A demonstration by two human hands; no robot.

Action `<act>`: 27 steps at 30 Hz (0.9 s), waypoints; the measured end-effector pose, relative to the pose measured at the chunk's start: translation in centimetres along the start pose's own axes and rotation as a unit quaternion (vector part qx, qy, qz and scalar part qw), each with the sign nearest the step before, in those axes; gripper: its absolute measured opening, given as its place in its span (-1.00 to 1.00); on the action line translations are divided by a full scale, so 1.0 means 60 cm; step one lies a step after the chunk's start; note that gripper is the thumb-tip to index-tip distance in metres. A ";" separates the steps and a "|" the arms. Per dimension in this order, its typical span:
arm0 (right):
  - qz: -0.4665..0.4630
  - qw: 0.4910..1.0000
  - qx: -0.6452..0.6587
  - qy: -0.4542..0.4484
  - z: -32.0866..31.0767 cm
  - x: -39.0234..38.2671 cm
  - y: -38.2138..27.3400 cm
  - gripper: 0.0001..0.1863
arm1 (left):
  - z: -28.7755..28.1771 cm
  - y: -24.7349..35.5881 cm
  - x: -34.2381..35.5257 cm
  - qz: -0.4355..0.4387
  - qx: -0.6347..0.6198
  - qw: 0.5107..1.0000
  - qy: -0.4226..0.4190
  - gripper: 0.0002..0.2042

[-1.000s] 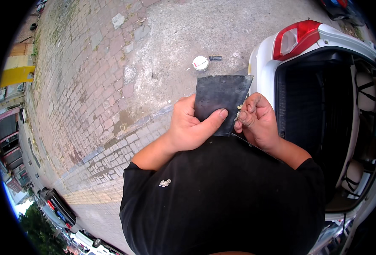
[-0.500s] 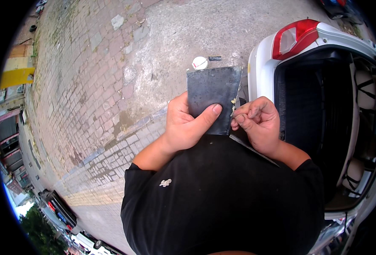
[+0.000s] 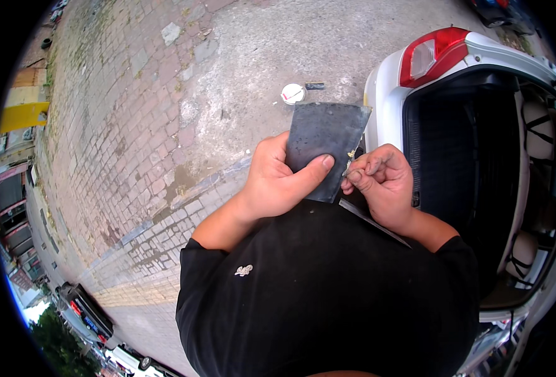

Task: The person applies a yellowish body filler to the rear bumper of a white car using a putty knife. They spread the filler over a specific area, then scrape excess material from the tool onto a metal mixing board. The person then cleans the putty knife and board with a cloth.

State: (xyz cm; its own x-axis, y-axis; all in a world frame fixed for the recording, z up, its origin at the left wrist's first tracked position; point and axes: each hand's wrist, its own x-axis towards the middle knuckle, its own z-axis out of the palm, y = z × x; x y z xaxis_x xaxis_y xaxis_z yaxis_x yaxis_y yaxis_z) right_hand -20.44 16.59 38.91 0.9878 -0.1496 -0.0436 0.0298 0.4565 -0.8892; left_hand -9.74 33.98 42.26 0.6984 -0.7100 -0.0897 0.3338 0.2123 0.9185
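Note:
A flat dark grey sheet [image 3: 322, 135], roughly rectangular, is gripped by my left hand [image 3: 281, 179], the thumb lying across its face and the fingers behind it. Crumbly yellowish residue [image 3: 351, 154] clings along its right edge. My right hand [image 3: 383, 185] is closed in a pinch at that edge, just below the residue; whatever lies between thumb and fingertips is too small to make out. A thin, narrow dark strip [image 3: 378, 226] slants out below the right hand, and I cannot tell whether its fingers hold it.
On the concrete ahead lie a round white container [image 3: 293, 93] and a short dark piece [image 3: 315, 86]. To the right stands a white car [image 3: 384, 94] with its trunk [image 3: 460, 169] open. Brick paving [image 3: 133, 138] stretches to the left, with parked cars [image 3: 86, 311] at the lower left.
My left hand has shifted the grey sheet slightly to the right and tilted its top rightward. My right hand has stayed pinched at its edge.

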 end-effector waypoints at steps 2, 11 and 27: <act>0.002 1.000 0.006 -0.008 -0.002 0.000 0.002 -0.77 | -0.004 0.002 0.001 -0.009 0.009 1.000 -0.012 -0.85; 0.040 0.998 0.040 -0.018 -0.006 0.005 -0.001 -0.78 | -0.018 0.005 0.012 -0.028 -0.006 0.998 -0.057 -0.81; 0.049 0.994 0.098 -0.017 -0.007 0.014 -0.002 -0.71 | -0.027 -0.033 0.008 0.007 -0.054 0.998 0.029 -0.81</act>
State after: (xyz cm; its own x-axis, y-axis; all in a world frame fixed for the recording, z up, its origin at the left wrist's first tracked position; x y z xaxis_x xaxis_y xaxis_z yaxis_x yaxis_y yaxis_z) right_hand -19.66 16.03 38.76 0.9920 -0.0678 -0.1065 -0.0401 0.6303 -0.7753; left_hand -9.05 34.31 39.76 0.7387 -0.6663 -0.1018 0.3876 0.2963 0.8729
